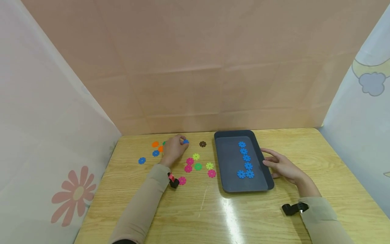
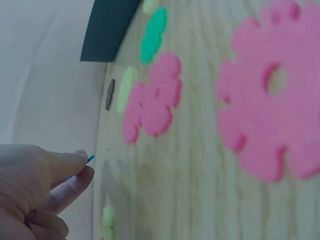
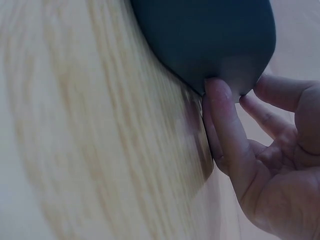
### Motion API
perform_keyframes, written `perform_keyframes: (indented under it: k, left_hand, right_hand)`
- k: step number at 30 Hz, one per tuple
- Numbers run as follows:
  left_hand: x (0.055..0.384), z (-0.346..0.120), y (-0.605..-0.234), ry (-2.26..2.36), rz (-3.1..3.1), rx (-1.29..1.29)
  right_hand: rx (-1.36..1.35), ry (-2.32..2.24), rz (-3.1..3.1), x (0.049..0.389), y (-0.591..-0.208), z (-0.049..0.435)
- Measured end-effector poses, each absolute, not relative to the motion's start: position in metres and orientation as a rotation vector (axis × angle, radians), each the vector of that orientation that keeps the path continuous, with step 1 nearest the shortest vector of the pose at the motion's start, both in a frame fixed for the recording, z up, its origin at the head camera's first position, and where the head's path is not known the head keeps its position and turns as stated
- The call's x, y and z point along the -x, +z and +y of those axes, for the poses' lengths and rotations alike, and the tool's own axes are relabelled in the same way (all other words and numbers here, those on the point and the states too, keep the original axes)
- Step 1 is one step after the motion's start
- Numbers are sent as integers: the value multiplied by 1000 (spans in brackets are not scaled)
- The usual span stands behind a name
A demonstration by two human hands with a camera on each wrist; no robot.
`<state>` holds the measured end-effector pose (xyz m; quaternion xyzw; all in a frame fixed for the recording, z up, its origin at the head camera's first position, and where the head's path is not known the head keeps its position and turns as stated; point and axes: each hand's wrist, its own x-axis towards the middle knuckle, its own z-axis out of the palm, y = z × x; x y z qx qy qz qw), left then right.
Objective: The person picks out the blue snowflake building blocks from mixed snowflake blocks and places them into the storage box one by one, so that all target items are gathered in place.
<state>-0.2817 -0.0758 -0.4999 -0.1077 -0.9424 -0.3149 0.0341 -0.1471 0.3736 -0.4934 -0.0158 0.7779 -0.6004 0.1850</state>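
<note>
My left hand (image 1: 174, 149) pinches a blue notched plastic disc (image 1: 186, 141) between thumb and fingertips. Only a thin edge of that disc shows in the left wrist view, at the fingertips. A dark grey tray (image 1: 226, 186) lies to the right, with several blue notched discs (image 1: 246, 158) in a column and one beside its lower end. Against the tray's right side rests my right hand (image 1: 283, 166), its fingers fairly straight. In the right wrist view the fingertips (image 3: 220, 92) touch the tray's outer wall (image 3: 210, 40).
Loose discs lie about the left hand: several pink ones (image 1: 188, 168), a green one (image 1: 198, 166), yellow ones (image 1: 209, 165), a brown one (image 1: 202, 144), orange ones (image 1: 155, 144) and blue ones (image 1: 142, 160). The wooden table (image 1: 195, 210) meets a tan backdrop (image 1: 182, 101) behind.
</note>
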Motion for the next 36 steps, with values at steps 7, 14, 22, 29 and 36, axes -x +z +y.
perform_keyframes:
  k: [7, 14, 22, 29, 36]
  left_hand:
    - [276, -65, -492, -1005, -2880, 363]
    - [267, -52, -483, -1050, -2881, 461]
    - [253, -36, -474, -1136, -2853, 646]
    - [243, -17, -466, -1142, -2829, 754]
    - [238, -3, -465, -1166, -2826, 896]
  right_hand:
    - [44, -1705, 2178, 147, -494, 374]
    - [44, -1704, 2180, 148, -494, 374]
    - [36, -1704, 2178, 149, -496, 375]
    - [42, -1711, 2173, 149, -498, 376]
    - [37, -1711, 2177, 149, -498, 375]
